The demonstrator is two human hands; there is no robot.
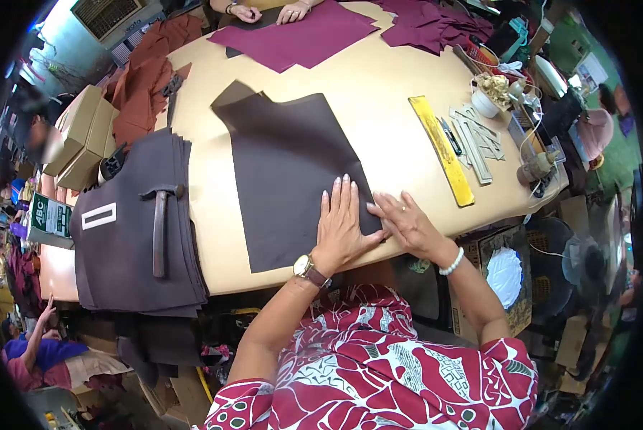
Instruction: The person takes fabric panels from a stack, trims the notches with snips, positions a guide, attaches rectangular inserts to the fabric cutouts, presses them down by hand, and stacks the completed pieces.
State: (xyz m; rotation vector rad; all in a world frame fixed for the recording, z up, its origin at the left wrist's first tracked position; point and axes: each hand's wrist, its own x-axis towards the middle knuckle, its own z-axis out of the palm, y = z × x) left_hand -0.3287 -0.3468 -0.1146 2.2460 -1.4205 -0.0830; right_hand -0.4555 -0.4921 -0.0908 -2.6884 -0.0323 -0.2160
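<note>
A dark brown sheet of leather-like material [286, 193] lies on the table in front of me, its far end curled up and bent over. My left hand [343, 226] rests flat on its near right part, fingers stretched out and palm down. Beside it, my right hand [411, 226] lies along the sheet's right edge with the fingers extended, the fingertips touching near that edge. Neither hand grips anything that I can see. To the left is a stack of similar dark sheets [131, 251], with a hammer [162, 229] and a white rectangular frame [98, 216] on top.
A yellow ruler-like strip [442, 150], a cutter [451, 137] and several grey template strips [475, 147] lie on the right. Across the pale table [379, 79], another person's hands [293, 11] rest by maroon material [300, 36]. Cardboard boxes [85, 136] stand at left.
</note>
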